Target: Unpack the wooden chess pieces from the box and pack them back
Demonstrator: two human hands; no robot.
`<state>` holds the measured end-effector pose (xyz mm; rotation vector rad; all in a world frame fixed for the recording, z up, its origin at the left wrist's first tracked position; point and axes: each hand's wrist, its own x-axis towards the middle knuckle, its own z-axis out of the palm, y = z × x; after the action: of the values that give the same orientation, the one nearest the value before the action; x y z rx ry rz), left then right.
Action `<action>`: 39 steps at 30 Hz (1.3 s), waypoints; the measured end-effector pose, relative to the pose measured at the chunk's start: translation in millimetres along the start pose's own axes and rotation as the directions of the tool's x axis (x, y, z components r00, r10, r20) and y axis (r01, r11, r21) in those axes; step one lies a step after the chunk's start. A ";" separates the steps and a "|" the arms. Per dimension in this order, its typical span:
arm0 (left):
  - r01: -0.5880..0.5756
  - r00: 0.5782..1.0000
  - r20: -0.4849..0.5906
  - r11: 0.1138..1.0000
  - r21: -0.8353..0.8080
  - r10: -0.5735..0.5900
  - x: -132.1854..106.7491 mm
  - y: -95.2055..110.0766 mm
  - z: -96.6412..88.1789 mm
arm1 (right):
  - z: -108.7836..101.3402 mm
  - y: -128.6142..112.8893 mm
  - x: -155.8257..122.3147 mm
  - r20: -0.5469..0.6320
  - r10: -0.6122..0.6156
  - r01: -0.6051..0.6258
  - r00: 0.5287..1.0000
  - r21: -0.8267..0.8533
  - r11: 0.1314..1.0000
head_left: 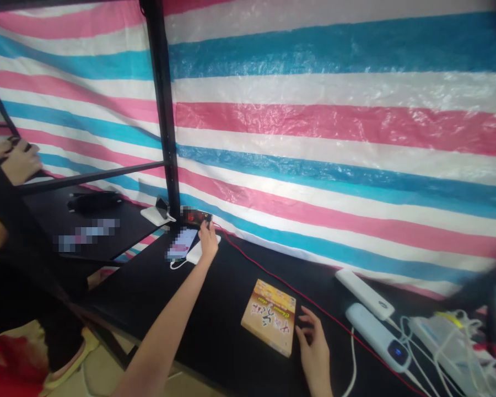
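My left hand [209, 241] reaches to the back of the black desk, with its fingers closed on the right end of a dark-screened smartphone [197, 216] that stands sideways by the metal post. A second phone [182, 244] with a bright, blurred-out screen lies just in front. Under my left hand is a white power bank [195, 252]. My right hand [313, 344] rests beside a flat yellow-orange card box [270, 317] with large dark lettering. Its fingers are curved and apart, close to the box's right edge, and hold nothing.
A red cable [264, 268] crosses the desk [215, 309]. Two white power banks [378, 336] and a tangle of white cables [450, 353] lie at the right. A black post [165, 121] and striped sheeting [334, 132] bound the back. Another person's hands [20, 160] are at far left.
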<state>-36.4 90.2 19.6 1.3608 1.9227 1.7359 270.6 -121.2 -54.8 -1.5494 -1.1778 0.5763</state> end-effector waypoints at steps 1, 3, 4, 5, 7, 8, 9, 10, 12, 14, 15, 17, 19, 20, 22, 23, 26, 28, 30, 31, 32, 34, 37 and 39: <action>0.056 0.998 -0.024 0.998 -0.004 -0.056 14.7 -3.3 6.5 | 0.2 2.7 1.3 -0.005 0.000 0.000 1.000 0.006 1.000; 0.164 0.983 -0.081 0.986 -0.023 -0.166 39.1 -8.3 18.9 | 0.4 9.9 4.8 0.006 0.007 -0.008 1.000 0.026 1.000; 0.198 0.974 -0.101 0.980 -0.034 -0.201 49.2 -10.2 23.7 | 0.4 14.1 6.9 0.019 0.015 -0.016 1.000 0.041 0.999; 0.229 0.965 -0.118 0.972 -0.044 -0.232 58.2 -12.1 27.2 | 0.2 18.4 9.0 0.032 0.024 -0.026 0.999 0.058 0.998; 0.275 0.949 -0.142 0.960 -0.059 -0.281 73.3 -16.2 30.4 | -0.4 26.1 12.6 0.057 0.039 -0.044 0.998 0.089 0.995; 0.291 0.943 -0.148 0.955 -0.062 -0.298 79.6 -18.4 30.5 | -0.7 29.0 13.8 0.066 0.044 -0.050 0.997 0.099 0.994; 0.303 0.939 -0.149 0.951 -0.062 -0.309 85.0 -20.6 30.2 | -1.0 31.1 14.6 0.069 0.047 -0.054 0.997 0.104 0.993; 0.312 0.937 -0.144 0.948 -0.060 -0.318 89.7 -22.9 29.7 | -1.3 32.3 15.0 0.072 0.049 -0.056 0.996 0.104 0.993; 0.327 0.936 -0.118 0.944 -0.050 -0.331 96.7 -26.9 29.2 | -2.0 32.5 14.8 0.074 0.049 -0.056 0.996 0.091 0.994; 0.343 0.936 -0.077 0.939 -0.037 -0.345 101.0 -29.8 29.6 | -2.6 30.3 14.0 0.072 0.043 -0.048 0.997 0.075 0.996; 0.351 0.934 -0.055 0.936 -0.032 -0.352 102.4 -30.7 29.8 | -2.9 28.5 13.4 0.071 0.037 -0.042 0.997 0.069 0.997; 0.364 0.931 -0.014 0.931 -0.025 -0.364 103.5 -30.6 29.2 | -3.1 23.8 12.3 0.069 0.025 -0.029 0.997 0.060 0.998; 0.363 0.932 0.010 0.932 -0.022 -0.363 102.1 -27.7 26.8 | -2.8 18.0 10.8 0.051 0.012 -0.014 0.999 0.049 0.999; 0.353 0.936 0.011 0.936 -0.021 -0.353 100.0 -25.2 24.9 | -2.4 15.0 10.0 0.037 0.004 -0.006 0.999 0.043 0.999; 0.306 0.952 -0.009 0.952 -0.013 -0.306 91.6 -18.0 20.5 | -1.7 9.1 8.1 0.008 -0.008 0.008 1.000 0.035 0.999; 0.272 0.962 -0.024 0.962 -0.006 -0.272 84.6 -13.5 18.3 | -1.6 6.5 7.2 -0.001 -0.008 0.008 1.000 0.034 0.999; 0.136 0.990 -0.032 0.990 0.019 -0.136 48.7 1.9 12.8 | -2.4 0.5 4.8 -0.004 0.003 -0.003 1.000 0.039 0.999; -0.036 0.999 0.027 0.999 0.024 0.036 13.4 12.3 9.8 | -3.6 -2.2 3.7 -0.012 0.006 -0.006 1.000 0.045 0.999; -0.227 0.964 0.138 0.974 -0.012 0.226 -26.3 21.1 6.0 | -4.8 -4.4 3.1 -0.023 0.007 -0.005 1.000 0.058 0.998; -0.292 0.932 0.211 0.955 -0.044 0.295 -45.7 24.3 3.7 | -5.1 -5.3 3.0 -0.029 0.013 -0.011 0.999 0.074 0.997; -0.337 0.897 0.275 0.938 -0.078 0.345 -63.7 26.5 1.1 | -5.3 -6.2 3.2 -0.035 0.024 -0.021 0.999 0.094 0.995; -0.353 0.868 0.323 0.926 -0.132 0.377 -93.0 27.4 -4.5 | -4.7 -7.6 4.6 -0.040 0.051 -0.044 0.998 0.148 0.988; -0.368 0.852 0.351 0.921 -0.126 0.388 -115.6 22.2 -12.3 | -3.2 -9.5 11.3 -0.042 0.081 -0.070 0.996 0.210 0.975; -0.401 0.827 0.398 0.913 -0.081 0.398 -118.7 17.6 -16.2 | -3.4 -10.9 19.0 -0.010 0.071 -0.068 0.997 0.199 0.978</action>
<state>26.1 -9.7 -8.6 2.0560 1.4871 1.4321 276.8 -106.2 -39.7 -1.4262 -1.0238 0.7039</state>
